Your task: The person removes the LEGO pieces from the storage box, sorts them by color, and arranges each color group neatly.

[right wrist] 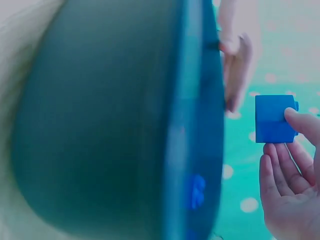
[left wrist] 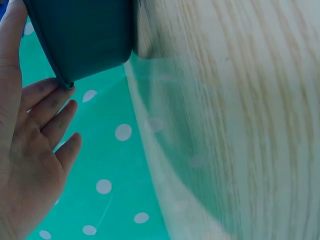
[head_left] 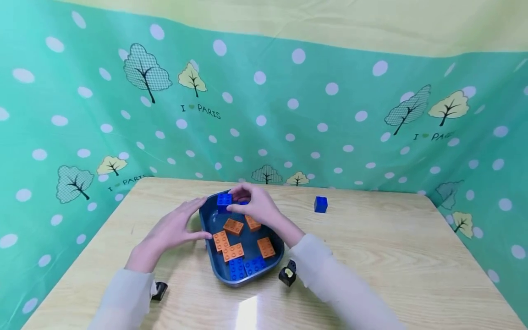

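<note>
My right hand [head_left: 261, 207] pinches a blue toy brick [head_left: 224, 202] between thumb and fingers, over the far left part of a dark tray [head_left: 252, 238]. In the right wrist view the brick [right wrist: 274, 120] appears side-on, its studs facing right. My left hand [head_left: 173, 230] touches the tray's left side, fingers at the far corner and thumb on the rim. The left wrist view shows its fingertips against the tray's outer edge. Inside the tray lie several orange bricks [head_left: 233, 226] and blue bricks [head_left: 237, 269]. Another blue brick [head_left: 244, 202] is partly hidden by my right hand.
A single blue brick [head_left: 321, 204] stands on the wooden table [head_left: 383, 247], right of the tray. Black wrist devices [head_left: 287, 273] show at both sleeves. A green dotted cloth [head_left: 288, 119] hangs behind the table and along its sides.
</note>
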Demonstrator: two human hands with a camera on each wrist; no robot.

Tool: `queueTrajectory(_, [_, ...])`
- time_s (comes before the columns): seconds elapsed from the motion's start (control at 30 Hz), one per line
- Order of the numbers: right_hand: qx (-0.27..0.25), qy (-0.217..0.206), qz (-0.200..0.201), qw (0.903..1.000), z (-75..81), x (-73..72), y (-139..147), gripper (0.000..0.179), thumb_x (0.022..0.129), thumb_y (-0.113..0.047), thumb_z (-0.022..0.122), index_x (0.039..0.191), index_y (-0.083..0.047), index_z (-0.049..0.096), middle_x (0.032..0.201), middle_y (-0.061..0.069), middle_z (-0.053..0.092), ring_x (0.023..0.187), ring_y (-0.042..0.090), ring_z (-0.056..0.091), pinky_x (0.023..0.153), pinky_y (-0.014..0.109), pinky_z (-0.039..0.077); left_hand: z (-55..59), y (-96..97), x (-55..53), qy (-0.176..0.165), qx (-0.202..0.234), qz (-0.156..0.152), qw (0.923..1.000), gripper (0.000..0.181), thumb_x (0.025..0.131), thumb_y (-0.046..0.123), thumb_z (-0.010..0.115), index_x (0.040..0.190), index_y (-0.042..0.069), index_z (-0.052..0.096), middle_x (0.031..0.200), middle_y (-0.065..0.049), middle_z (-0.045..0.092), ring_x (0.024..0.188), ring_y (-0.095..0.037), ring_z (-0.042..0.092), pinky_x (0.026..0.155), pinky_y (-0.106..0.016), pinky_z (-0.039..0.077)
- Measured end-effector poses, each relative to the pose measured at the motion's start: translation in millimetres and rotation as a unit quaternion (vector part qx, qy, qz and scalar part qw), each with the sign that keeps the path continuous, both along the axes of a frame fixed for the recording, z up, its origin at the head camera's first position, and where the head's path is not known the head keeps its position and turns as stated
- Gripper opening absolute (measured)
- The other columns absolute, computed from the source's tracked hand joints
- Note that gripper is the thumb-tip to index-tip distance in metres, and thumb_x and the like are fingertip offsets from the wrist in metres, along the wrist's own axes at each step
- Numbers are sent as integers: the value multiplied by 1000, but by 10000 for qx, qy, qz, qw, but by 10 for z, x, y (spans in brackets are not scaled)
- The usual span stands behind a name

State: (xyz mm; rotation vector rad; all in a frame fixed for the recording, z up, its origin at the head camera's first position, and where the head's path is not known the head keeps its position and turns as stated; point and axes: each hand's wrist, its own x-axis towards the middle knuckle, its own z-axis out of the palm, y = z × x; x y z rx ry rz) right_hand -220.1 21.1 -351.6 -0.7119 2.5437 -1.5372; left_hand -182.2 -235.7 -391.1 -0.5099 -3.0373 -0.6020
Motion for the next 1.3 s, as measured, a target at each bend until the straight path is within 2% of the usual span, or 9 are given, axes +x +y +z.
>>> queueTrajectory(0.3, [-448, -46, -204, 9988, 243, -94, 520, 31, 87, -12, 77, 115, -5, 67, 114, 12, 70, 107, 27, 68, 98, 37, 58, 9, -8, 11, 50, -56, 7, 10000, 109, 74, 68, 74, 157, 13, 31, 160, -20, 34, 146, -48, 30, 117, -68, 29])
queueTrajectory(0.53, [-343, -31, -505, 9981, 359, -169, 1021, 35, 87, -12, 77, 118, -2, 66, 116, 17, 69, 106, 28, 68, 96, 35, 59, -11, -12, 27, 35, -74, 43, 10000, 112, 72, 75, 69, 157, 15, 30, 160, -20, 34, 146, -49, 30, 116, -69, 29])
queueTrajectory(0.7, [-87, -75, -784, 9969, 391, -214, 1420, 36, 89, -16, 76, 120, -3, 64, 120, 16, 68, 111, 28, 67, 96, 32, 59, -18, -18, 46, 27, -88, 87, 9999, 110, 73, 72, 72, 157, 14, 30, 160, -20, 33, 146, -48, 30, 115, -69, 30])
queueTrajectory(0.93, [370, -41, -1270, 9912, 345, -242, 1987, 41, 91, -23, 74, 125, -3, 63, 124, 18, 67, 113, 27, 66, 88, 16, 56, -25, -7, 42, 15, -31, 94, 9999, 108, 74, 70, 73, 158, 15, 30, 161, -19, 33, 147, -48, 30, 115, -70, 30])
queueTrajectory(1.17, [533, -81, -1627, 9852, 202, -234, 2361, 42, 93, -22, 72, 128, 0, 61, 127, 21, 65, 99, 3, 63, 82, 9, 53, -4, 10, 30, -17, -45, 108, 9999, 109, 74, 69, 74, 158, 15, 29, 161, -20, 32, 146, -48, 30, 115, -71, 29])
queueTrajectory(1.23, [618, -140, -1715, 9831, 124, -245, 2443, 42, 93, -22, 71, 128, 0, 61, 127, 21, 65, 99, 4, 63, 82, 9, 53, -3, 9, 36, -14, -35, 103, 9999, 109, 74, 68, 74, 158, 14, 30, 161, -20, 32, 146, -48, 30, 114, -71, 29])
queueTrajectory(1.3, [732, -197, -1781, 9811, 45, -249, 2507, 43, 94, -22, 71, 128, 1, 60, 127, 22, 65, 103, 11, 64, 83, 10, 53, -3, 8, 43, -9, -23, 105, 9999, 108, 74, 67, 75, 157, 14, 30, 161, -19, 32, 147, -48, 30, 114, -71, 30])
